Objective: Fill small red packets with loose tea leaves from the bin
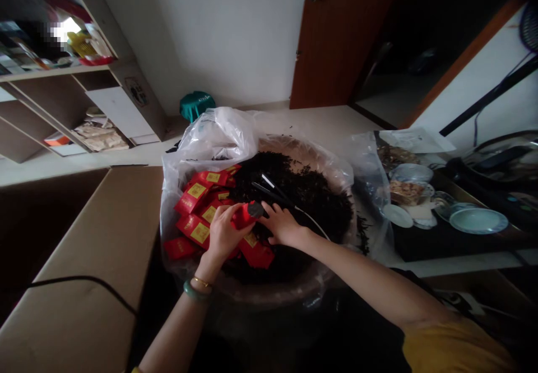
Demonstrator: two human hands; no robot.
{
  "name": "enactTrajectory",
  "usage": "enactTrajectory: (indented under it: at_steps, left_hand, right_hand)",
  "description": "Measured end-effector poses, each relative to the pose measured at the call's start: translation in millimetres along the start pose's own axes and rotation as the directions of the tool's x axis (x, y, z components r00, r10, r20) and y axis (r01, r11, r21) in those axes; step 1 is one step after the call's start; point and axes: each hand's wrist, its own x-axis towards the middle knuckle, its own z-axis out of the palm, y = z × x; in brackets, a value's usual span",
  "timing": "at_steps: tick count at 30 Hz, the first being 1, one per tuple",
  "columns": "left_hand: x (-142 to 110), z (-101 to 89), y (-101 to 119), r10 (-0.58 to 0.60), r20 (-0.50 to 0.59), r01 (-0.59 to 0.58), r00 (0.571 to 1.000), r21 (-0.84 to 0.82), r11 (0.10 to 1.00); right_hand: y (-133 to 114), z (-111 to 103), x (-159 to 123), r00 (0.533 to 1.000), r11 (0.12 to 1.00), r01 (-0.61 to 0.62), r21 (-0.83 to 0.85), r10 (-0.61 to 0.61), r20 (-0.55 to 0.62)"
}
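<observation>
A large round basin [277, 291] lined with clear plastic holds a heap of dark loose tea leaves [306, 193] and several small red packets with yellow labels [197, 205] along its left side. My left hand [222, 233] is closed on one red packet [241, 216] at the basin's middle. My right hand [282, 224] is closed on a black hand-held sealing tool [269, 193], its dark round end touching the packet's top. A white cord [313, 224] runs from the tool over the leaves. A green bangle sits on my left wrist.
Open cardboard boxes [105, 238] stand at the left. A dark tea tray with cups and small plates [424, 205] is at the right. Shelves [63, 92] line the left wall, a green stool [196, 104] stands behind, and a brown door [340, 36] is open.
</observation>
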Motion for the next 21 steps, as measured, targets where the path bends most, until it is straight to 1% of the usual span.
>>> enactTrajectory:
  at_steps: [4,9,13,16,19,21]
  left_hand:
    - [1,0.3,-2,-0.021,0.003,0.021,1.000,-0.014,1.000]
    - [2,-2.5,-4,-0.023,0.010,0.023,1.000,-0.001,1.000]
    - [3,-5.5,-2,-0.033,0.033,0.033,0.999,0.007,0.999]
    - [3,-6.5,-2,-0.034,0.043,0.034,0.998,0.001,0.999]
    - [3,-6.5,-2,-0.048,0.038,0.048,0.998,-0.002,0.999]
    - [2,-6.4,-3,-0.062,0.033,0.062,0.998,-0.010,0.998]
  right_hand:
    - [-4,-5,-2,0.998,0.998,0.056,-0.013,-0.057,-0.033]
    - [-6,-14,-6,1.000,1.000,0.029,-0.009,-0.029,-0.005]
    - [-2,-9,-4,1.000,1.000,0.018,0.022,-0.018,-0.015]
    - [2,-4,-1,0.999,0.998,0.047,0.036,-0.047,-0.017]
    - [9,-6,1,0.996,0.991,0.071,0.112,-0.065,-0.056]
    - [16,-11,1,0.993,0.968,0.081,0.238,-0.058,-0.100]
